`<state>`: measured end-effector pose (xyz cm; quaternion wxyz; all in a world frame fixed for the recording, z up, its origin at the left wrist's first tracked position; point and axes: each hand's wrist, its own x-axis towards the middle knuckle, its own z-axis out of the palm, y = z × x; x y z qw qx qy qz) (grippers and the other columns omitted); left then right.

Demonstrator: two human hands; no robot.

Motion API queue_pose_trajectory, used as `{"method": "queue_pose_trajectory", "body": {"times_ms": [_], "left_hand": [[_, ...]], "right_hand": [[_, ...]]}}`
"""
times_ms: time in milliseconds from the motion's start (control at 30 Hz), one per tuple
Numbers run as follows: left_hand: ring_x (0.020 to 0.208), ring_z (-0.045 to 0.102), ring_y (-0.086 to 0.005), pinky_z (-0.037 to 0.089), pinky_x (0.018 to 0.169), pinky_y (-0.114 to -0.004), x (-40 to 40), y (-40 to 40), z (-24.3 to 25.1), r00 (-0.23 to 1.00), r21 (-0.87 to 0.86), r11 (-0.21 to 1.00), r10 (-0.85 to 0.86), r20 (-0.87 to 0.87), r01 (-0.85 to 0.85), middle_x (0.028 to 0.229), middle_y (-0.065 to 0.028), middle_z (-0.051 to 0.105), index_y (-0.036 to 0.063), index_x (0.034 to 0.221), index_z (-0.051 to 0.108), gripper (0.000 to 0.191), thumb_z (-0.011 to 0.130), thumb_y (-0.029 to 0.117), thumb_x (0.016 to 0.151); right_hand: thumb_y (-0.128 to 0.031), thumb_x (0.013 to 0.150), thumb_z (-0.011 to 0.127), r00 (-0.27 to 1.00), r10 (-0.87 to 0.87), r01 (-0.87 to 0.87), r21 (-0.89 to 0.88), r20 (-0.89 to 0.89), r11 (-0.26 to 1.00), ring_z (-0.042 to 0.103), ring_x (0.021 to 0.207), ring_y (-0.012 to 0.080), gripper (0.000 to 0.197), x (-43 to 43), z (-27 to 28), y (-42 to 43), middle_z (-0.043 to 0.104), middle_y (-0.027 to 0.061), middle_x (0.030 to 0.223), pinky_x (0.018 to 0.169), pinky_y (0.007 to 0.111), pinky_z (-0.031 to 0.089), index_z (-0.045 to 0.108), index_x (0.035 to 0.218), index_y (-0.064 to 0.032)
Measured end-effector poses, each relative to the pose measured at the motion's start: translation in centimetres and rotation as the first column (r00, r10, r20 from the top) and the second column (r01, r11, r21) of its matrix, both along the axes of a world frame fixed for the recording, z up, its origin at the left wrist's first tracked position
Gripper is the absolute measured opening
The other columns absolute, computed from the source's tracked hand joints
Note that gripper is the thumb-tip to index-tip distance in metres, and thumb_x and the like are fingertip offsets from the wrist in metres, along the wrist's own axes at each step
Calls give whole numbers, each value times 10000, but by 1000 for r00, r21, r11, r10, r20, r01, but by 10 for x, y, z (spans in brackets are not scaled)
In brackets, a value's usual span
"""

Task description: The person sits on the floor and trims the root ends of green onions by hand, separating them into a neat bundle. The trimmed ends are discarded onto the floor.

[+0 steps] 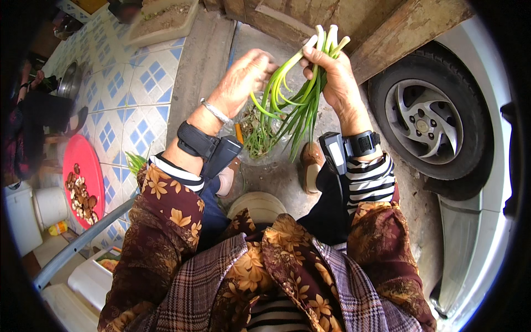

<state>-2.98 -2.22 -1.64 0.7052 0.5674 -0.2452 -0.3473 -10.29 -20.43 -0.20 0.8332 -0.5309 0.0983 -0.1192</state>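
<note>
A bunch of scallion-like greens (309, 89) is gripped in my right hand (334, 76), near the pale root ends, which point away from me. The long leaves hang down toward me, several yellowish ones bending to the left. My left hand (249, 76) is beside these yellowish leaves with its fingers curled. Whether it pinches a leaf is hidden. Below the leaves, a heap of plant trimmings (259, 133) lies on clear plastic on the ground, with an orange handle (239, 133) at its left edge.
A car wheel (423, 120) stands close on the right, beside a worn wooden board (406, 35). At left are a metal rail (87, 240), a red tray (83, 151) with mushroom-like pieces (81, 195), and a planter (166, 23). Another person (41, 108) sits at far left near a metal basin (67, 83).
</note>
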Motion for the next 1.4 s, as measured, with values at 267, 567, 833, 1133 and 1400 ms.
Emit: {"method": "queue_pose_trajectory", "body": {"times_ms": [267, 567, 833, 1133, 1400], "left_hand": [[397, 337, -24, 236, 349, -177, 21, 15, 16, 910, -25, 920, 391, 139, -391, 749, -61, 597, 49, 988, 504, 238, 493, 273, 906], [632, 520, -55, 429, 554, -209, -6, -1, 9, 891, 296, 954, -105, 442, -35, 759, -8, 583, -9, 968, 569, 225, 608, 154, 818], [460, 357, -6, 260, 395, -165, -9, -2, 15, 992, 153, 986, -76, 98, 61, 642, 52, 457, -16, 1037, 542, 269, 549, 184, 857], [565, 403, -15, 336, 470, -190, -13, -4, 12, 922, 225, 972, -143, 359, 63, 682, 58, 464, -16, 957, 558, 202, 562, 155, 851], [591, 434, -30, 379, 511, -214, -21, -7, 10, 858, 335, 938, -96, 504, -92, 662, 37, 508, 3, 921, 586, 145, 571, 116, 831]], "right_hand": [[-80, 783, 642, 995, -96, 95, 32, 36, 995, 569, 640, 115, 144, 0, -1, -16, 597, 66, 754, 508, 210, 437, 579, 890, -9], [-107, 808, 615, 1000, 25, -25, -23, 6, 999, 499, 565, 112, 162, 0, 3, -3, 578, 76, 730, 506, 210, 411, 537, 923, -23], [-80, 787, 623, 995, 94, -93, -30, 20, 995, 556, 661, 126, 255, -1, 5, -2, 582, 83, 809, 495, 215, 422, 516, 1002, 6], [-77, 753, 669, 994, 111, -111, 25, -2, 994, 522, 546, 112, 260, -5, 9, 3, 608, 85, 768, 486, 212, 419, 566, 972, 19], [-76, 769, 648, 980, 192, -195, -63, -45, 979, 520, 587, 107, 276, -4, 5, 8, 597, 68, 823, 532, 219, 433, 541, 1007, 14]]}}
